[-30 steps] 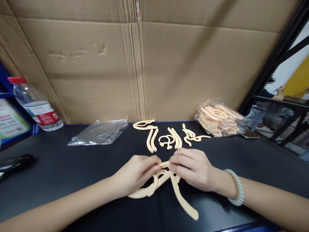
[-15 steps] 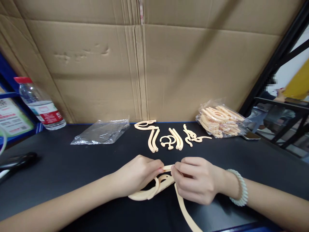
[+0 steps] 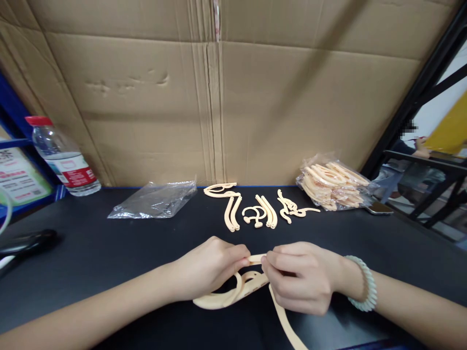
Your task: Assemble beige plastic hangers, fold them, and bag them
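Above the near part of the desk, my left hand (image 3: pixel 219 266) pinches one end of a beige plastic hanger piece (image 3: pixel 257 259). My right hand (image 3: pixel 301 277) grips the other end, its fingertips curled round it. Just below hangs a wider hanger body (image 3: pixel 221 299) with a curved hook (image 3: pixel 239 283), partly hidden by my left hand. A long curved hanger arm (image 3: pixel 286 323) runs down from under my right hand. How these pieces join is hidden behind my fingers.
Loose hanger arms (image 3: pixel 230 214), hooks (image 3: pixel 292 208) and other pieces lie beyond my hands. A bag of hanger parts (image 3: pixel 333 182) and a phone (image 3: pixel 379 208) are at the right. A clear plastic bag (image 3: pixel 155 200), a bottle (image 3: pixel 67 158) and a black mouse (image 3: pixel 31 240) are left. Cardboard (image 3: pixel 146 112) stands behind.
Both hands and the hanger pieces sit slightly lower and further right in view. The hanger body under my left hand has tilted a little. Both grips stay the same.
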The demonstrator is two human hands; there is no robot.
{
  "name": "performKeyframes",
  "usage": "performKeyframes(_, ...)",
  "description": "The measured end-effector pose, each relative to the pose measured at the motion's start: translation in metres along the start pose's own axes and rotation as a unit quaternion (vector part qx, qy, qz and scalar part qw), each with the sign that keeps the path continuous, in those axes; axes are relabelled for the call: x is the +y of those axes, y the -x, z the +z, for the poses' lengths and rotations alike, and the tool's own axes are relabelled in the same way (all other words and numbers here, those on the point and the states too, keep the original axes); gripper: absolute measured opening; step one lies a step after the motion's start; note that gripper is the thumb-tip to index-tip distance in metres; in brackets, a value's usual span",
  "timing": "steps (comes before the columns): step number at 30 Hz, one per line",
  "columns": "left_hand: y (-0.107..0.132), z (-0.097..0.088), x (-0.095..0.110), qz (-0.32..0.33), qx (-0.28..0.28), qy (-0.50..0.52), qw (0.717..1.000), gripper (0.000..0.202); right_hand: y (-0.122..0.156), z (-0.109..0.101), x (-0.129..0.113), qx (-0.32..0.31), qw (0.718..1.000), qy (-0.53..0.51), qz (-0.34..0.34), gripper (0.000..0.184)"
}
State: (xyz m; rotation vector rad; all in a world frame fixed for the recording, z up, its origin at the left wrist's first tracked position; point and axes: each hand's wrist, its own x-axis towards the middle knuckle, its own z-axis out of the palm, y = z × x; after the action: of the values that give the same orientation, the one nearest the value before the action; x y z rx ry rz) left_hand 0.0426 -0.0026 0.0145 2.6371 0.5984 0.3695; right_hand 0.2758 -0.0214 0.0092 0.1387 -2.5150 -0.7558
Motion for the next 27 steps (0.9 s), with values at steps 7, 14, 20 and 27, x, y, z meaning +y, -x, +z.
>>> performKeyframes(7, 0.002, -0.004, 0.001, -0.007, -0.023, 0.032, 0.999, 0.027, 0.0, -0.001, 0.002, 0.02, 0.999, -0.002, -0.026, 0.029)
performKeyframes(14, 0.001, 0.001, -0.004, -0.021, 0.022, -0.024, 0.999, 0.029, 0.004, 0.015, -0.001, 0.118, 0.948, -0.17, 0.243, 0.025)
performKeyframes(20, -0.003, 0.009, -0.004, -0.039, 0.061, -0.115, 0.991, 0.022, 0.009, 0.034, -0.005, 0.156, 0.909, -0.222, 0.315, 0.029)
performKeyframes(27, -0.004, 0.012, -0.001, -0.001, 0.04, -0.194, 0.98, 0.022, -0.004, 0.017, -0.006, 0.086, 0.951, -0.158, 0.251, 0.026)
